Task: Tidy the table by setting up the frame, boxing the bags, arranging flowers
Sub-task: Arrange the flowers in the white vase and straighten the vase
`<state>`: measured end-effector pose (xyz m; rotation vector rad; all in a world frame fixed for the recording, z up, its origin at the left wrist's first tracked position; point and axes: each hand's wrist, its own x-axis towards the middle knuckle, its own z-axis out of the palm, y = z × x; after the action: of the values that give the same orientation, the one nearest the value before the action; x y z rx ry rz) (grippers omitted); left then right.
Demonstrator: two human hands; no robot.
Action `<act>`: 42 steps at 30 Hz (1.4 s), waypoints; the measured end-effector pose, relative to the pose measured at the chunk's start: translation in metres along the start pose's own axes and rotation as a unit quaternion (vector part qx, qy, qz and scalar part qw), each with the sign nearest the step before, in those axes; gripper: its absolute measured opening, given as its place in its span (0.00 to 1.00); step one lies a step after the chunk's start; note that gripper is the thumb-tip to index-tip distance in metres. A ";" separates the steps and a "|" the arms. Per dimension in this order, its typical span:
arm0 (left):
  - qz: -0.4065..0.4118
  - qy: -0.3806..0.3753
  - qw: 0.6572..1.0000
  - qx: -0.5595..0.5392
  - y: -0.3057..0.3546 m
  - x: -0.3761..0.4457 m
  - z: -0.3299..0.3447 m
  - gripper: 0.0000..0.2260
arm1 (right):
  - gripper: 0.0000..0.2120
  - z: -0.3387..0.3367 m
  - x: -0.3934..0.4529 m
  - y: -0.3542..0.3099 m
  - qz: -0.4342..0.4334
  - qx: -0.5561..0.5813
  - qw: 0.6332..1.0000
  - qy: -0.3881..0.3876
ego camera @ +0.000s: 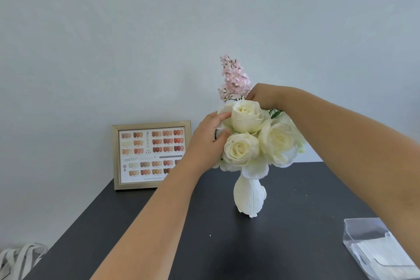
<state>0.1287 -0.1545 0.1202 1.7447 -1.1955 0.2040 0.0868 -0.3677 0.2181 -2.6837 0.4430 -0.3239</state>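
Note:
A white cat-shaped vase (pixel 248 195) stands on the dark table (pixel 204 245) and holds several white roses (pixel 277 141) and a pink flower spike (pixel 234 77). My left hand (pixel 208 141) grips the left side of the bunch, its fingers on the top rose (pixel 246 115). My right hand (pixel 264 95) reaches over the top of the bunch, fingers pinched at the base of the pink spike. A gold picture frame (pixel 151 154) with a nail-colour chart stands upright against the wall at the left. A clear plastic box (pixel 381 250) with white bags inside lies at the lower right.
A grey wall (pixel 159 29) backs the table. A light fabric bag (pixel 20 259) lies off the table's left edge at the bottom left corner. Bare table surface lies in front of the vase.

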 end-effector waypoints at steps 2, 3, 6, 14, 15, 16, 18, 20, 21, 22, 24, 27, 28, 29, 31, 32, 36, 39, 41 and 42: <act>0.002 0.000 1.000 0.001 -0.002 0.000 -0.001 0.18 | 0.06 0.003 0.002 0.003 0.000 -0.001 1.000 -0.008; 0.003 0.000 1.000 0.001 -0.002 0.000 -0.001 0.18 | 0.07 0.003 0.003 0.005 0.002 0.002 1.000 -0.010; 0.008 -0.004 1.000 0.003 -0.005 0.001 -0.001 0.18 | 0.08 0.004 0.002 0.006 0.002 -0.002 1.000 -0.018; 0.013 0.005 1.000 -0.005 -0.009 0.002 -0.002 0.18 | 0.11 0.013 0.000 0.003 -0.003 -0.057 0.998 -0.040; 0.016 0.004 1.000 -0.003 -0.010 0.002 -0.002 0.18 | 0.13 0.012 0.000 0.005 0.003 -0.056 0.998 -0.036; 0.017 0.001 1.000 -0.001 -0.009 0.002 -0.003 0.18 | 0.13 0.011 0.000 0.007 0.011 -0.056 0.998 -0.033; 0.013 0.007 1.000 -0.006 -0.007 0.002 -0.004 0.18 | 0.12 0.010 -0.001 0.012 0.024 -0.048 0.998 -0.025; 0.028 0.039 0.998 -0.028 0.001 0.004 -0.007 0.17 | 0.12 0.010 0.000 0.016 0.029 -0.023 0.999 -0.006; 0.049 0.051 0.997 -0.037 0.007 0.006 -0.009 0.17 | 0.12 0.009 0.000 0.018 0.032 0.000 0.999 0.004; 0.072 0.049 0.996 -0.033 0.014 0.009 -0.010 0.17 | 0.12 0.009 -0.001 0.019 0.036 0.026 0.999 0.011; 0.100 0.014 0.995 0.015 0.026 0.014 -0.010 0.15 | 0.13 0.007 -0.004 0.018 0.039 0.055 0.998 0.012; 0.114 -0.025 0.991 0.069 0.034 0.017 -0.006 0.12 | 0.16 0.005 -0.005 0.016 0.021 0.048 0.999 0.009; 0.115 -0.026 0.991 0.060 0.034 0.016 -0.005 0.11 | 0.13 0.005 -0.005 0.015 0.015 0.046 0.999 0.011; 0.107 -0.021 0.993 0.041 0.032 0.015 -0.005 0.09 | 0.09 0.005 -0.005 0.016 0.010 0.047 0.999 0.013; 0.083 -0.005 0.997 0.002 0.028 0.012 -0.007 0.05 | 0.05 0.006 -0.004 0.017 0.001 0.057 0.998 0.013; 0.079 0.004 0.997 -0.010 0.026 0.010 -0.008 0.04 | 0.05 0.006 -0.003 0.018 -0.003 0.063 0.998 0.013; 0.093 0.021 0.995 -0.015 0.024 0.006 -0.010 0.04 | 0.07 0.009 0.001 0.021 -0.009 0.090 0.996 0.013; 0.090 0.022 0.996 -0.017 0.022 0.006 -0.011 0.04 | 0.11 0.015 0.002 0.024 -0.009 0.086 0.996 0.013; 0.083 0.023 0.996 -0.024 0.019 0.006 -0.012 0.04 | 0.13 0.018 0.002 0.026 -0.007 0.084 0.996 0.024; 0.079 0.024 0.996 -0.027 0.018 0.006 -0.012 0.03 | 0.13 0.017 0.002 0.027 -0.006 0.082 0.996 0.030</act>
<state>0.1220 -0.1496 0.1406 1.5912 -1.2940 0.3045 0.0866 -0.3864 0.1917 -2.5226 0.3993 -0.4270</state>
